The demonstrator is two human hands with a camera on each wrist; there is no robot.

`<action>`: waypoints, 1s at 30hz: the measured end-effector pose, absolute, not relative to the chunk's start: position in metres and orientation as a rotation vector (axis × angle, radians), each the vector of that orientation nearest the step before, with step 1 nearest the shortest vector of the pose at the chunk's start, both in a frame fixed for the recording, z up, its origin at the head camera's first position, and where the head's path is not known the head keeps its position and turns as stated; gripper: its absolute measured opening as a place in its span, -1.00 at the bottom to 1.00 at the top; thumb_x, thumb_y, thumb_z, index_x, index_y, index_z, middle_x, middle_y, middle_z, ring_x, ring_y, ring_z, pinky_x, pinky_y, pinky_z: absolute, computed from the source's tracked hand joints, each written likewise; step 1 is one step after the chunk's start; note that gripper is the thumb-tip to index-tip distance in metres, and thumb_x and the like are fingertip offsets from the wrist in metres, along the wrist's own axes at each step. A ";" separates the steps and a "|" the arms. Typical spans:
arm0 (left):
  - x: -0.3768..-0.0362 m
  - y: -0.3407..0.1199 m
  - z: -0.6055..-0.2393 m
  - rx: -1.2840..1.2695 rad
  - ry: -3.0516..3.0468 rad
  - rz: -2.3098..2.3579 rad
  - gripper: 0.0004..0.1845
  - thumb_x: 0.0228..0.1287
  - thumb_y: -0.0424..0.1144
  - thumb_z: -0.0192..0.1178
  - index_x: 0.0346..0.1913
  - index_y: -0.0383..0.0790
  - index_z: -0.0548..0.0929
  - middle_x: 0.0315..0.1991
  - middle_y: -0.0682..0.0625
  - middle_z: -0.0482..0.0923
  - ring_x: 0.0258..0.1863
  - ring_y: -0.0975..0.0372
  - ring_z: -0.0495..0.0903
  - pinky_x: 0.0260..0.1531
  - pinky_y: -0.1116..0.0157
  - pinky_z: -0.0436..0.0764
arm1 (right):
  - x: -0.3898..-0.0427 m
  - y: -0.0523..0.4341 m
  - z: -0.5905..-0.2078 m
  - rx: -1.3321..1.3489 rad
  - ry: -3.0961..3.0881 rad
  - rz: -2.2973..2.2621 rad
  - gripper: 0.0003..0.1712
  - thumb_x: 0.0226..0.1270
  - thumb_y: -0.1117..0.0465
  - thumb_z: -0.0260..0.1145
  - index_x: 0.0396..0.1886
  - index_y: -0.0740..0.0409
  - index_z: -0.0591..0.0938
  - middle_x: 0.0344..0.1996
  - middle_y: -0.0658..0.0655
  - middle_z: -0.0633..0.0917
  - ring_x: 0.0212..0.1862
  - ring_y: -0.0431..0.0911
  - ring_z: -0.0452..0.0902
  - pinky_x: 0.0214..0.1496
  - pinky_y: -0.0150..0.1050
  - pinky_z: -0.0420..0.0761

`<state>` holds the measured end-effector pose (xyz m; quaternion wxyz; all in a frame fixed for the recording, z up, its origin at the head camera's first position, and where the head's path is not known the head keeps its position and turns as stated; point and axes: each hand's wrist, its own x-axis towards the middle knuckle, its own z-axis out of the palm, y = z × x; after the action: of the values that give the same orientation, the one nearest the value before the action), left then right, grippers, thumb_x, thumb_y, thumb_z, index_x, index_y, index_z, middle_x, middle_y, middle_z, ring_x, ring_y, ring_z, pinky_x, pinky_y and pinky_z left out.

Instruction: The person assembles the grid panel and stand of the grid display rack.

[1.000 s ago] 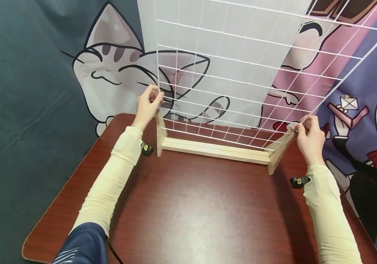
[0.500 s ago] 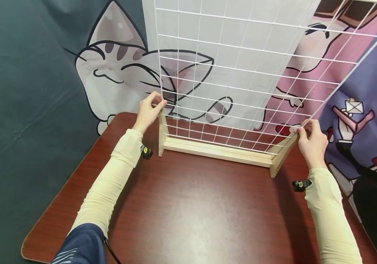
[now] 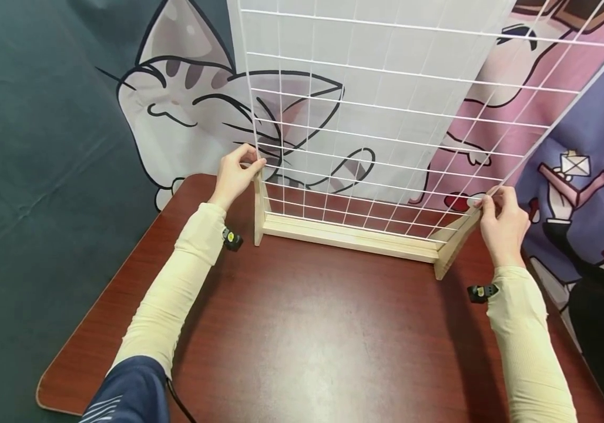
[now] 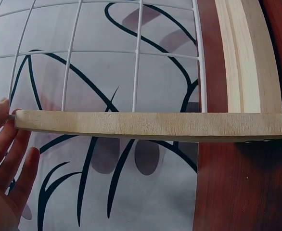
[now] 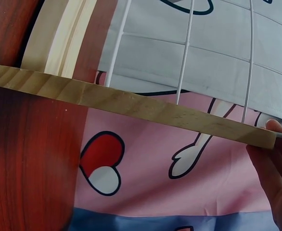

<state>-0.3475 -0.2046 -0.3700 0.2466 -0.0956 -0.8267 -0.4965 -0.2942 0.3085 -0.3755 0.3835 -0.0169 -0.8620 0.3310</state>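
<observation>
A white wire grid panel [image 3: 334, 63] stands upright between the two side boards of a pale wooden stand. Its lowest wire [image 4: 200, 77] hangs just above the grooved base bar [image 3: 349, 238], with a narrow strip of table showing between them in both wrist views. My left hand [image 3: 235, 173] pinches the panel's left edge at the top of the left side board [image 4: 131, 124]. On the other side, my right hand [image 3: 505, 226] pinches the right edge at the tip of the right side board [image 5: 131, 106]. Part of the right fingers lies outside the right wrist view.
The stand sits at the back of a reddish-brown wooden table [image 3: 307, 317]. Behind it hangs a cloth printed with a cartoon cat [image 3: 175, 106]; a dark green curtain [image 3: 32, 117] covers the left. A black cable [image 3: 179, 402] trails by the left sleeve.
Both hands have lowered the wire grid panel a little, and its bottom wire is now closer to the base bar. The stand has stayed in place, and the pinching grips continue.
</observation>
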 end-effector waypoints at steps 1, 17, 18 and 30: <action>-0.347 -0.205 -0.370 -0.256 -2.254 -1.353 -0.80 0.21 -0.25 0.33 -0.27 -0.34 0.61 -0.32 -0.21 0.68 -0.39 0.49 0.50 -0.28 0.53 0.52 | -0.294 0.308 -0.375 -0.041 -2.192 0.837 -0.89 0.35 0.23 0.15 -0.27 -0.06 0.59 -0.56 -0.79 0.37 -0.42 -0.80 0.21 -0.26 -0.44 0.16; -0.345 -0.202 -0.370 -0.166 -2.307 -1.275 -0.83 0.14 -0.24 0.37 -0.31 -0.28 0.66 -0.27 -0.18 0.72 -0.42 0.57 0.50 -0.23 0.45 0.58 | -0.295 0.306 -0.383 -0.049 -2.161 0.797 -0.83 0.30 0.29 0.18 -0.18 0.29 0.59 -0.49 -0.65 0.38 -0.44 -0.81 0.19 -0.29 -0.55 0.14; -0.344 -0.202 -0.370 -0.159 -2.311 -1.267 -0.83 0.14 -0.24 0.37 -0.30 -0.27 0.66 -0.26 -0.17 0.73 -0.41 0.55 0.52 -0.24 0.47 0.57 | -0.295 0.306 -0.383 -0.049 -2.161 0.790 -0.82 0.30 0.28 0.19 -0.18 0.30 0.59 -0.49 -0.55 0.47 -0.44 -0.81 0.18 -0.29 -0.56 0.14; -0.343 -0.196 -0.372 -0.134 -2.296 -1.256 -0.85 0.13 -0.30 0.36 -0.30 -0.31 0.65 -0.27 -0.20 0.72 -0.37 0.46 0.57 -0.18 0.39 0.64 | -0.297 0.308 -0.384 -0.004 -2.149 0.795 -0.82 0.28 0.32 0.19 -0.17 0.34 0.57 -0.31 0.34 0.70 -0.37 -0.87 0.20 -0.22 -0.78 0.18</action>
<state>-0.3430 -0.1964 -0.3719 0.2577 -0.0493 -0.8466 -0.4631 -0.2966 0.3081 -0.3842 0.4123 -0.0017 -0.8545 0.3160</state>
